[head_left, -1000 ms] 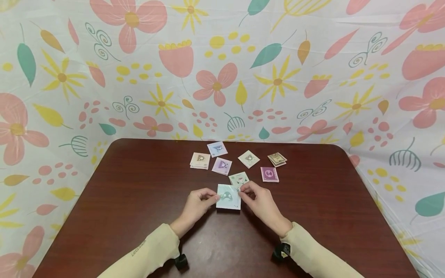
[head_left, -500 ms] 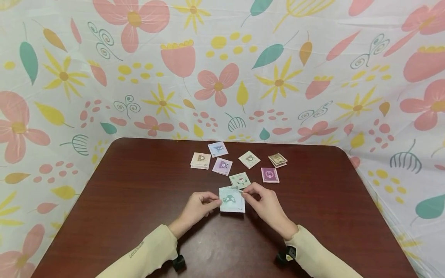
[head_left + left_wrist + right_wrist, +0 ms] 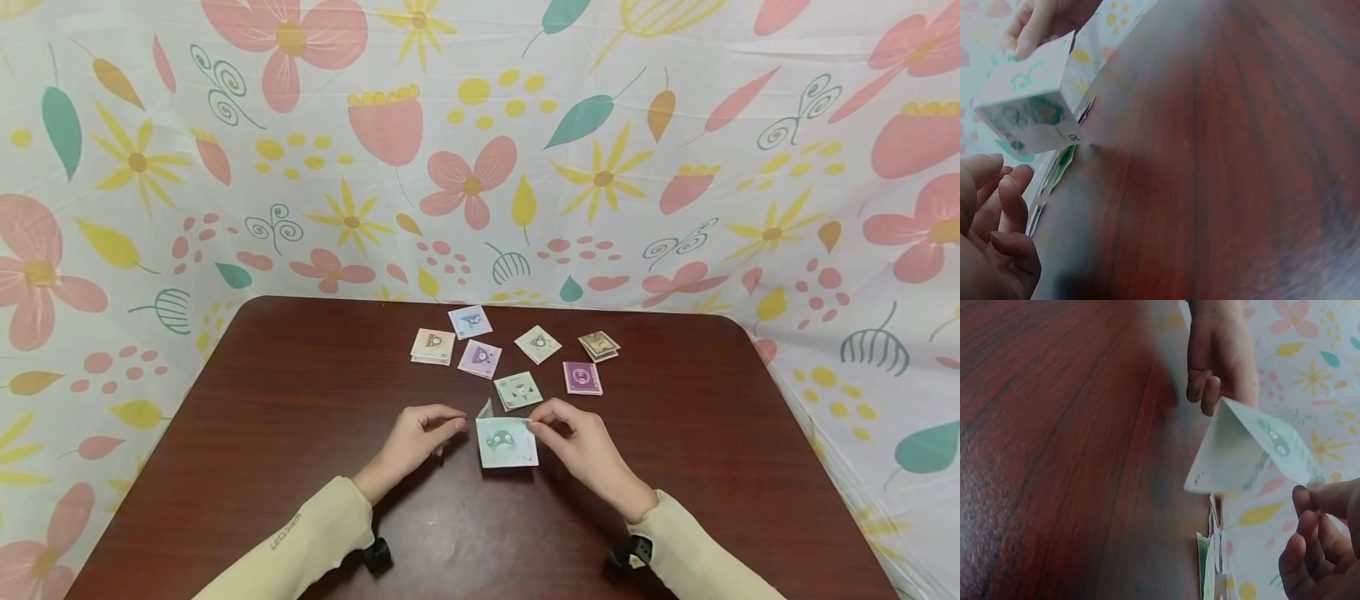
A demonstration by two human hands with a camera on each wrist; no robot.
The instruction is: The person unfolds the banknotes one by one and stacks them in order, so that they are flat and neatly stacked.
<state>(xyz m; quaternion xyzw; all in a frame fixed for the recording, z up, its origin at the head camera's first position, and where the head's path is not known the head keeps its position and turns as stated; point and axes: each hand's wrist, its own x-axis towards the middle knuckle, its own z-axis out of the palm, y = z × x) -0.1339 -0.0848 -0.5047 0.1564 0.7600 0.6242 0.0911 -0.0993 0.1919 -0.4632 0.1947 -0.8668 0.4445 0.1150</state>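
A pale teal play banknote (image 3: pixel 507 443), folded in half with a cartoon face printed on it, is held up above the table. My right hand (image 3: pixel 581 446) pinches its upper right corner between thumb and fingertips. Just left of the note is my left hand (image 3: pixel 414 437), its fingers loosely bent and nothing in them. In the left wrist view the fold of the note (image 3: pixel 1022 112) gapes, and a small "50" shows on one half. The right wrist view shows the two halves of the note (image 3: pixel 1235 456) spread in a tent shape.
Behind the hands lie several folded notes: a green one (image 3: pixel 517 391), a purple one (image 3: pixel 582 377), a brown one (image 3: pixel 598 345), a cream one (image 3: pixel 537 343), a lilac one (image 3: pixel 479 358), a blue one (image 3: pixel 470 321) and a peach one (image 3: pixel 432 346). A flowered cloth (image 3: pixel 465 108) hangs behind.
My left hand has let go of the note and drawn back to the left. The note, still in my right hand, has shifted right and nearer, and its fold has opened.
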